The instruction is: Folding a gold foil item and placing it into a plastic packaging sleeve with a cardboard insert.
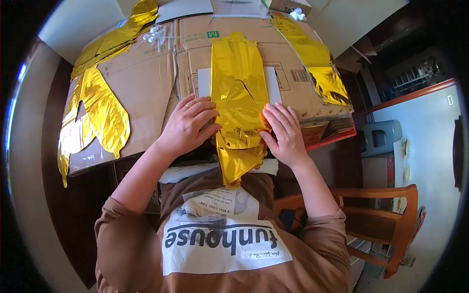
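A flat, uninflated gold foil balloon (239,73) lies lengthwise in front of me on a white sheet (273,86). Its lower end folds over the cardboard edge and hangs toward my lap. My left hand (188,122) rests at the balloon's left edge, fingers slightly bent and thumb apart from them. At the opposite edge, my right hand (283,132) has its fingers and thumb around a small orange thing (265,119), mostly covered by the fingers; its kind is unclear. A dark curved line (242,88) shows on the foil between my hands.
Flattened cardboard (146,83) covers the work surface. More gold foil balloons lie left (97,112), far left (115,41) and right (312,58). White tangled pieces (155,34) sit at the back. A red tray (337,139) is under the right edge; a wooden chair (381,215) stands right.
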{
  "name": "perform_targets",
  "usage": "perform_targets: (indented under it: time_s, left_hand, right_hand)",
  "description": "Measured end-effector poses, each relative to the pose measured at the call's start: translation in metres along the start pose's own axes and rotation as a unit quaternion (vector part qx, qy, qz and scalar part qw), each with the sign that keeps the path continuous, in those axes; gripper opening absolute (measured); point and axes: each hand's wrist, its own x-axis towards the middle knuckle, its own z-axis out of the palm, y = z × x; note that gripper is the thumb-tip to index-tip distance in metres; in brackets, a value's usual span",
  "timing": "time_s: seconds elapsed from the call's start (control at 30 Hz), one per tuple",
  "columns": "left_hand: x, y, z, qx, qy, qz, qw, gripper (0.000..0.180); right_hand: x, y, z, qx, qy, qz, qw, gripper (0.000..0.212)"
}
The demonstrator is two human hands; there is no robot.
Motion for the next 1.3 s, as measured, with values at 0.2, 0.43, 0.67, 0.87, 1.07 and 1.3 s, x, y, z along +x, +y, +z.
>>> perform_targets:
  time_s: [0.2,0.43,0.67,0.87,1.07,1.3]
  left_hand:
    - [-0.008,0.009,-0.001,0.011,-0.001,0.012,1.0,0.034]
    - [-0.009,0.019,0.004,0.032,0.012,0.011,0.999,0.042]
    - [-0.015,0.021,0.01,0.075,0.03,0.042,0.996,0.045]
    - [-0.022,0.026,0.014,0.068,0.049,0.05,0.995,0.041]
    - [-0.024,0.023,0.018,0.097,0.054,0.062,0.992,0.038]
    - [-0.023,0.022,0.019,0.101,0.073,0.06,0.99,0.037]
  right_hand:
    - [-0.005,0.011,-0.006,0.006,-0.011,-0.033,0.999,0.043]
    - [-0.004,0.016,-0.007,-0.016,-0.009,-0.059,0.998,0.046]
    - [-0.006,0.021,-0.005,-0.051,-0.006,-0.091,0.995,0.049]
    - [-0.013,0.018,-0.004,-0.042,0.008,-0.091,0.995,0.046]
    - [-0.015,0.016,0.0,-0.041,0.044,-0.089,0.994,0.034]
    - [-0.016,0.018,0.005,-0.057,0.057,-0.089,0.993,0.036]
